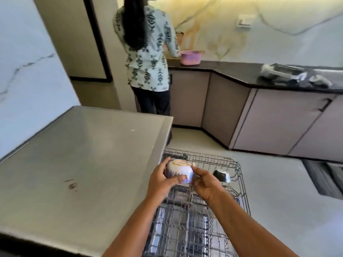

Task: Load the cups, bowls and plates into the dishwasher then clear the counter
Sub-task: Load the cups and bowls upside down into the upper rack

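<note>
A small white-and-purple ceramic bowl with a gold rim [179, 172] is held tilted above the pulled-out dark wire dishwasher rack [209, 160], just beside the grey steel counter [83, 154]. It is gripped by the curled fingers [167, 163] of the left hand [161, 179] and steadied at its side by the right hand [206, 184]. It should be turned mouth-down, lowered between free tines apart from the black square bowl [221, 175] lodged there, and released only once seated.
</note>
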